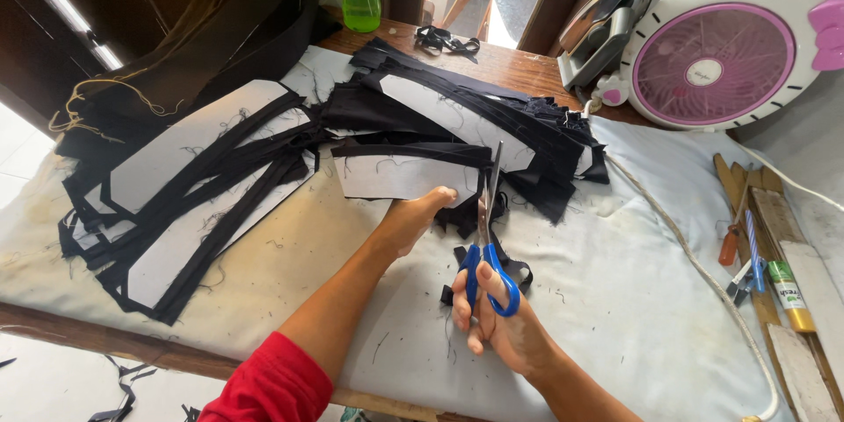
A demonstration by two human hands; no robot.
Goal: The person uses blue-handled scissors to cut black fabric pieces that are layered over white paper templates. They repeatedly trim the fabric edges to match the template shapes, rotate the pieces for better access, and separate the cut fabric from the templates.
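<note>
Now right hand (pixel 501 321) grips blue-handled scissors (pixel 486 237), fingers closed through loops, blades nearly shut, pointing toward far edge of white padded table (pixel 633 299). Left hand (pixel 418 215) presses flat on white pattern piece with black fabric edge (pixel 396 171), near table middle; hand holds nothing, only pins piece down. Risk, as I judge: left fingers lie just beside blades, could get nicked; loose black strips (pixel 220 202) at left side may slide under the cut. Iron (pixel 607 22) stands at far edge.
</note>
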